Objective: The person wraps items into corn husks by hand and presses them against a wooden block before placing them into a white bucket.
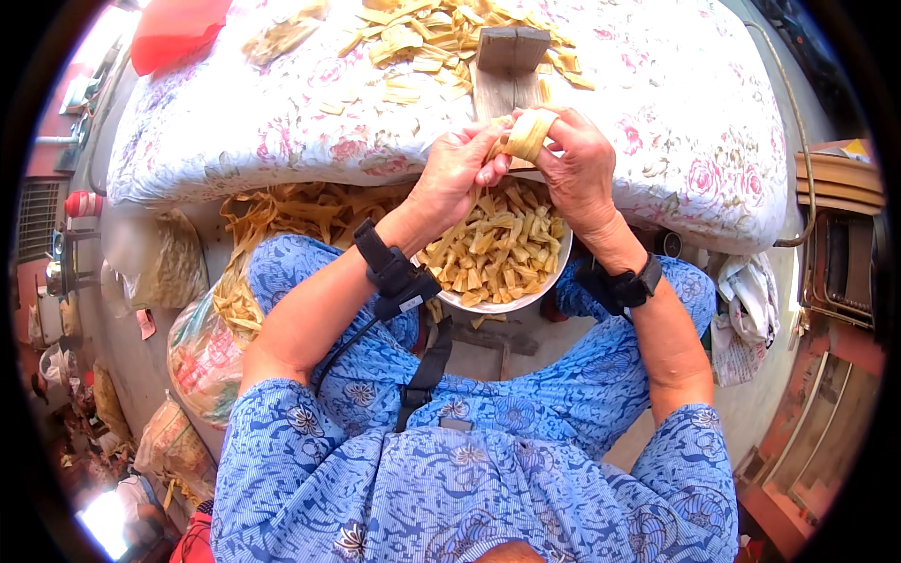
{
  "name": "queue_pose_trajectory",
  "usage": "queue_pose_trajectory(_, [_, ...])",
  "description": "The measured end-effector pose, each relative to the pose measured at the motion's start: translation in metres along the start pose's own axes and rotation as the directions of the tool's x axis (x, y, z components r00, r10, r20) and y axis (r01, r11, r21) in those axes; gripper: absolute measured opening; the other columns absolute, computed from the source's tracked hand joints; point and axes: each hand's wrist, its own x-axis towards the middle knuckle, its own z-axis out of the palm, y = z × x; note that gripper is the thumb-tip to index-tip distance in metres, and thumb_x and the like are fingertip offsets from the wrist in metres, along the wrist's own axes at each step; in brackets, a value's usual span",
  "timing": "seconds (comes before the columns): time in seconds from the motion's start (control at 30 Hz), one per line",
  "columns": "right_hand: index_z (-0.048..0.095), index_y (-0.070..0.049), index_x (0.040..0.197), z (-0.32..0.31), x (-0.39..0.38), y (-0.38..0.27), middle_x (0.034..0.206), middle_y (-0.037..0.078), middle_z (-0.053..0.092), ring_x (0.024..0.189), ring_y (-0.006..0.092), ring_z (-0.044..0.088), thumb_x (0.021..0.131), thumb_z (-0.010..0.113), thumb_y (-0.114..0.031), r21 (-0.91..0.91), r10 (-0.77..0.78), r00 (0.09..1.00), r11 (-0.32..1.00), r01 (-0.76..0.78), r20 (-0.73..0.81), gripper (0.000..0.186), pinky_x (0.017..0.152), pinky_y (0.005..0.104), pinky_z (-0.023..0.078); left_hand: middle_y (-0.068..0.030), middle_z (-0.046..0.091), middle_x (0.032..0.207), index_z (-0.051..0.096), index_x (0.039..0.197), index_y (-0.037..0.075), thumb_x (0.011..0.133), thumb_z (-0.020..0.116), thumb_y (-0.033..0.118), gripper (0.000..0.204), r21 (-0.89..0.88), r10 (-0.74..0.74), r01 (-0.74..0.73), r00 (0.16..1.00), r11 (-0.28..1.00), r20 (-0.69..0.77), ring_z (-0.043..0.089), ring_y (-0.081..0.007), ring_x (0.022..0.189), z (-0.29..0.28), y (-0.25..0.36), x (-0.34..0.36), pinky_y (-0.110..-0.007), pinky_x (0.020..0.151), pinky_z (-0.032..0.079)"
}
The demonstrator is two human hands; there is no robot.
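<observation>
Where left hand (457, 171) faces right hand (582, 171), yellow strip (529, 135) lies between.

A flower-patterned bed (694, 103) stands on a grey floor (120, 352). Along the left, a barred window (38, 220) sits in a reddish wall (47, 161), with bright light (103, 521) glaring below.

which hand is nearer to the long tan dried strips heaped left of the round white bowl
The left hand. It is above and right of the long tan strips; the right hand is farther right, past the left one, above the bowl's right side.
</observation>
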Motion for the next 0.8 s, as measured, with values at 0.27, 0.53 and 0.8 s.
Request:
queue_pose_trajectory(0.27, [0.063, -0.003, 0.079, 0.005, -0.001, 0.000, 0.078, 0.010, 0.063, 0.069, 0.0238, 0.060, 0.072, 0.059, -0.011, 0.252, 0.261, 0.924, 0.909, -0.333, 0.279, 0.011, 0.061, 0.0298, 0.047, -0.0045, 0.058, 0.067, 0.059, 0.090, -0.001, 0.086, 0.055, 0.026, 0.028, 0.685, 0.151, -0.129, 0.988, 0.717, 0.028, 0.050, -0.0074, 0.053, 0.006, 0.019, -0.008, -0.021, 0.046, 0.038])
queue_pose_trajectory(0.53, [0.063, 0.001, 0.076, 0.013, -0.006, -0.004, 0.096, 0.010, 0.060, 0.089, 0.0263, 0.056, 0.066, 0.061, -0.001, 0.126, -0.010, 0.999, 0.992, 0.006, 0.034, 0.011, 0.075, 0.0317, 0.046, -0.0121, 0.058, 0.067, 0.055, 0.083, -0.002, 0.085, 0.052, 0.022, 0.025, 0.759, 0.239, -0.145, 0.971, 0.634, -0.014, 0.057, -0.0150, 0.059, 0.001, 0.001, 0.001, -0.028, 0.053, 0.045])
queue_pose_trajectory(0.8, [0.067, 0.003, 0.077, -0.003, 0.012, 0.029, 0.102, 0.006, 0.059, 0.092, 0.0140, 0.053, 0.075, 0.063, -0.002, 0.839, 0.532, 0.845, 0.432, -0.331, 0.059, 0.006, 0.084, 0.0252, 0.040, 0.0090, 0.031, 0.054, 0.050, 0.083, 0.010, 0.088, 0.052, 0.030, 0.021, 0.029, -0.112, 0.113, 0.994, 0.993, -0.017, 0.025, -0.0014, 0.044, 0.014, 0.007, -0.006, -0.017, 0.041, 0.024])
